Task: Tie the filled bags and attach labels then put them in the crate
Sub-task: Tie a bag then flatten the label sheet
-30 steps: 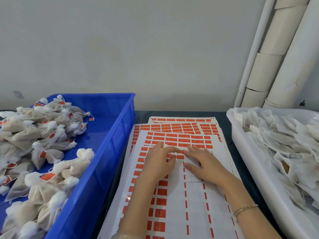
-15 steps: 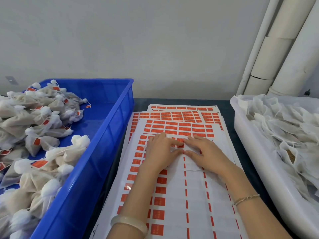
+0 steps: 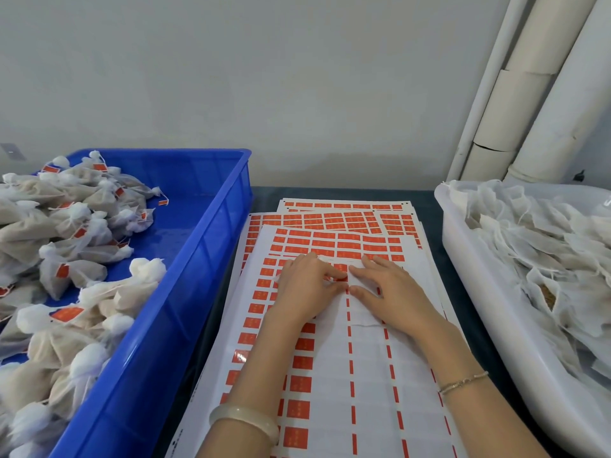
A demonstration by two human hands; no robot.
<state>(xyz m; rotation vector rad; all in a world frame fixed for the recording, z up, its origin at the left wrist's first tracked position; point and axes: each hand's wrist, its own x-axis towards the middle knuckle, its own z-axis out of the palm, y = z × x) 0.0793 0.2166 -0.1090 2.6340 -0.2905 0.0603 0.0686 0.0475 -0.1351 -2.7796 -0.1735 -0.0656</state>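
My left hand [image 3: 307,287] and my right hand [image 3: 393,294] lie side by side on the top label sheet [image 3: 360,375], fingertips almost touching. A flat white bag [image 3: 363,317] lies under both hands; only its edges show. The left forefinger and thumb pinch a small red label [image 3: 341,268] at the bag's top. The right hand presses down with straight, spread fingers. On the left, the blue crate [image 3: 198,269] holds several tied bags [image 3: 76,226] with red labels. A white tub [image 3: 489,309] on the right holds several untied bags [image 3: 542,246].
More sheets of red labels [image 3: 344,219] are stacked under the top one, on a dark table [image 3: 433,200]. A grey wall is close behind, with white pipes [image 3: 529,104] at the back right. The crate and the tub hem in the sheets on both sides.
The camera has tipped a little, so the scene sits lower in the frame. Both hands stay at the same spot on the sheet, with only small finger movements at the label.
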